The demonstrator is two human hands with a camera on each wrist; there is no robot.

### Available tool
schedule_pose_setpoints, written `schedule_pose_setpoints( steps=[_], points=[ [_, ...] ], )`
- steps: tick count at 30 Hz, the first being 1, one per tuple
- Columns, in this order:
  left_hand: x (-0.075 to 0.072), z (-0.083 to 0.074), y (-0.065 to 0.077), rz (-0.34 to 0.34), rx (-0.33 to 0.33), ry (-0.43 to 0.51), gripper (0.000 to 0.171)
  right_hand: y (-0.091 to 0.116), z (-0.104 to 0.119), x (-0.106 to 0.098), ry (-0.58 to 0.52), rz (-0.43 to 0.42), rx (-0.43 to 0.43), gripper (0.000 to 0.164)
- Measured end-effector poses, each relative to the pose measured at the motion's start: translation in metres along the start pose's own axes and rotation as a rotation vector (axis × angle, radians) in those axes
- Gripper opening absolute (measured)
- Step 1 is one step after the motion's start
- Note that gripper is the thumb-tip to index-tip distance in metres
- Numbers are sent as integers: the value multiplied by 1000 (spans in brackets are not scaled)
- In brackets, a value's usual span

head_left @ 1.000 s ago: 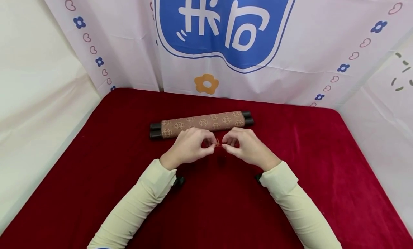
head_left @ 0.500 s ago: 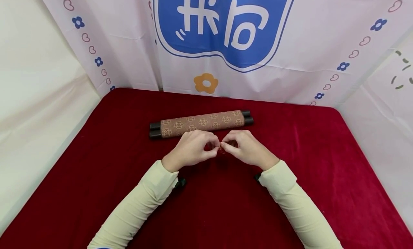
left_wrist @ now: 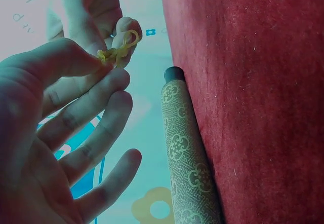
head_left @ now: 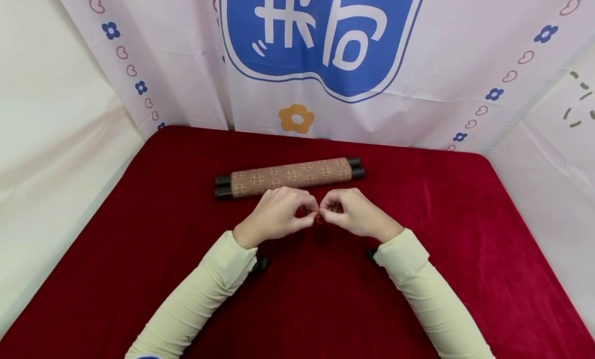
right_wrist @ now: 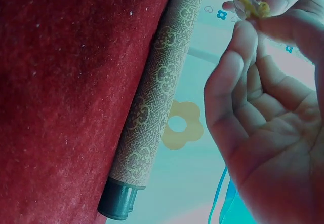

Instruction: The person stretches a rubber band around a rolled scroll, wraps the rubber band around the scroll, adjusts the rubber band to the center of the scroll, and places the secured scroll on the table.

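In the head view my left hand (head_left: 276, 217) and right hand (head_left: 360, 214) meet fingertip to fingertip, just in front of a rolled scroll. Between them is a small tangled rubber band (left_wrist: 121, 49), yellowish and looped in the left wrist view. My left thumb and index finger pinch one side of it, the other fingers spread apart. The right thumb and index finger pinch the rubber band (right_wrist: 249, 5) too, as the right wrist view shows. The scroll (head_left: 290, 179) is brown with gold flower patterns and black rod ends. It lies slightly slanted on the table, untouched.
A red velvet cloth (head_left: 297, 297) covers the table. Behind it hangs a white curtain (head_left: 395, 119) with a blue emblem and an orange flower (head_left: 283, 121). Pale cloth walls (head_left: 60, 142) stand at both sides.
A second ago, orange loops showed in a gap between my hands. Since then the fingertips have come together, mostly covering the rubber band, the left hand shifting slightly right. The scroll stays put.
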State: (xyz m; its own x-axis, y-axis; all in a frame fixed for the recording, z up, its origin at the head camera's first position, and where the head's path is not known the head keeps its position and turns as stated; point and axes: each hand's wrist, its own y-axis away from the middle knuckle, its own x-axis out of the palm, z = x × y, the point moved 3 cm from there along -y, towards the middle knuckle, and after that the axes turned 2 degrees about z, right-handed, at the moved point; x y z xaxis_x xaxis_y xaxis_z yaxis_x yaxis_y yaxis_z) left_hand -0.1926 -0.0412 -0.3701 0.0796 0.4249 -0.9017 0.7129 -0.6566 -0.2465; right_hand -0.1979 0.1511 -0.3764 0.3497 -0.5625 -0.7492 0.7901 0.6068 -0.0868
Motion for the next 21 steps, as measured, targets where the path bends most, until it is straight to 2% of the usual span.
schedule_pose_setpoints(
  steps=[9, 16, 21],
  points=[
    [-3, 6, 0, 2, -85, 60, 13, 2, -1, -8, -37, -82, -35, 10],
    [1, 4, -2, 0, -72, 120, 8, 2, 2, -7, -39, -75, -59, 9],
    [3, 3, -2, -3, -74, 122, 4, 1, 3, -7, -30, -72, -65, 10]
  ],
)
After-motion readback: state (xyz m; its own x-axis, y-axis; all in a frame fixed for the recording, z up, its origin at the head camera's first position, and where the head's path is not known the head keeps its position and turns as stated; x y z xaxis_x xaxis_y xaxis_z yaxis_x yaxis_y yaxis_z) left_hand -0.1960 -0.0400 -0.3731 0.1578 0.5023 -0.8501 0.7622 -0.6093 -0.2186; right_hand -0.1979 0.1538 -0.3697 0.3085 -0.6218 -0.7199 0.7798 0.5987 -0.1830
